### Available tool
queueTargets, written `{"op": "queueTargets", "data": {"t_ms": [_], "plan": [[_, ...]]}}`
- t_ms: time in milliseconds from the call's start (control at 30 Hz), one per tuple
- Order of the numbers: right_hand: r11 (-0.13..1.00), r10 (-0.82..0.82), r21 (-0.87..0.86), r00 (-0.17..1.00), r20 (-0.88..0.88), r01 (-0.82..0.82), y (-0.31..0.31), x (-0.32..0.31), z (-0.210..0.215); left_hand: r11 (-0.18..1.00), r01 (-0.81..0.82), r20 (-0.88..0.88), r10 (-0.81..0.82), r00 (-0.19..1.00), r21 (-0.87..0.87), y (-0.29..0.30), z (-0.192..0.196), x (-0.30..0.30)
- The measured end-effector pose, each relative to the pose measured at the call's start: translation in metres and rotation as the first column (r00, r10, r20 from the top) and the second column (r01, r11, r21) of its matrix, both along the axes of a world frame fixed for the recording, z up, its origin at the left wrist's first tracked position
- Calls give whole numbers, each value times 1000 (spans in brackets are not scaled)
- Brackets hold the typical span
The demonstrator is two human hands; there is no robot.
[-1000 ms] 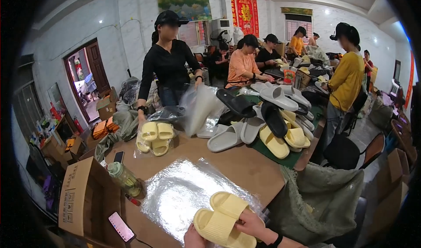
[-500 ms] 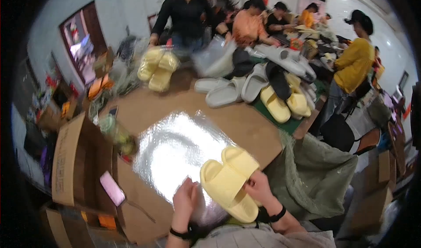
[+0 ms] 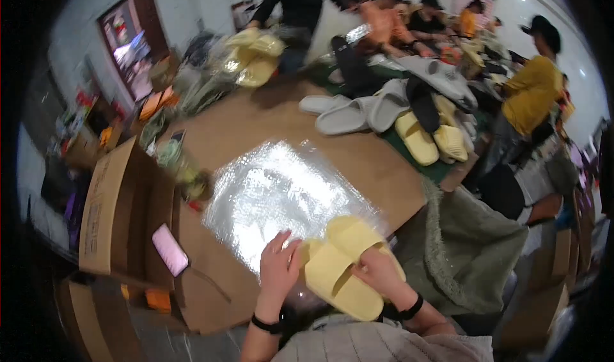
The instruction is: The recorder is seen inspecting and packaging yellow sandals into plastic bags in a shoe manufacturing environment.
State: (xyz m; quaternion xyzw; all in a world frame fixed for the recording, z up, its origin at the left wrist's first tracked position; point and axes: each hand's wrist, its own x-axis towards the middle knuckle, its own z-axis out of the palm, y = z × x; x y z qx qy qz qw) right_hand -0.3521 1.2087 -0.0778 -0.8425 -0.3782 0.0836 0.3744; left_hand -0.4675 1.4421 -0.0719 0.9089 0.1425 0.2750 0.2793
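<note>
A pair of pale yellow slippers [image 3: 342,279] is held side by side low in front of me, over the near edge of the table. My right hand [image 3: 378,274] grips them, its fingers tucked at the strap of the right-hand slipper. At the pair's left side is my left hand [image 3: 279,266], fingers stretched and apart; whether the thumb touches the slipper cannot be made out. Beneath and beyond lies a shiny clear plastic bag [image 3: 288,192], flat on the cardboard-covered table [image 3: 256,116].
On the left stand an open cardboard box [image 3: 121,215] and a pink phone-like object [image 3: 170,250]. Grey, black and yellow slippers [image 3: 377,109] are heaped at the far right, near a green sack [image 3: 476,253]. Across the table, a person [image 3: 300,7] holds bagged yellow slippers [image 3: 254,56].
My left hand has opened its fingers and risen slightly. The slippers have shifted a little to the right, with my right hand further into the strap. The view has turned slightly.
</note>
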Motion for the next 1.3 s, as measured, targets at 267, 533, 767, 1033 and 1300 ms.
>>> {"op": "queueTargets", "data": {"t_ms": [267, 533, 767, 1033, 1300], "plan": [[997, 81, -7, 994, 73, -80, 39, -1, -6, 922, 369, -31, -368, 929, 117, -26, 1, -5], [999, 8, 42, 1000, 16, -9, 113, 33, -10, 891, 442, 168, -422, 891, -105, -68, 47, -24], [951, 117, 263, 976, 185, -164, 116, 29, -19, 908, 403, 128, -389, 912, -115, -39, 44, -36], [632, 695, 350, 306, -651, -691, -14, 14, 65, 990, -118, -257, 95, 962, -75, 18, -23, -51], [921, 248, 378, 897, -366, -100, 39, 56, 67, 990, -133, -377, 107, 920, -44, 14, -42, -43]]}}
